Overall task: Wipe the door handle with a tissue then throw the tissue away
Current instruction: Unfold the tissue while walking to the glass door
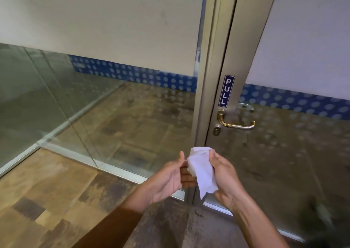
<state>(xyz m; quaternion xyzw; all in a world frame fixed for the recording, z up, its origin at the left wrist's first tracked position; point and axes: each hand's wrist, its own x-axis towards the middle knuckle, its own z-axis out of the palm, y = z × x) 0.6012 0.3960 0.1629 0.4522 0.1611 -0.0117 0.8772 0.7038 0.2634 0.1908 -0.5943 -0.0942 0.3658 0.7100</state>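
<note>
The right hand [225,173] grips a crumpled white tissue [201,169], thumb closed over its top; the left hand [170,179] is half open, fingertips touching the tissue's other side; the brass door handle [237,123] sits above and slightly right of both hands, well apart, beneath a blue PULL sticker [226,91].

Looked like an office, probably: frosted glass partition [98,39], aluminium-framed door [244,39] with a PULL sticker [226,90].
</note>
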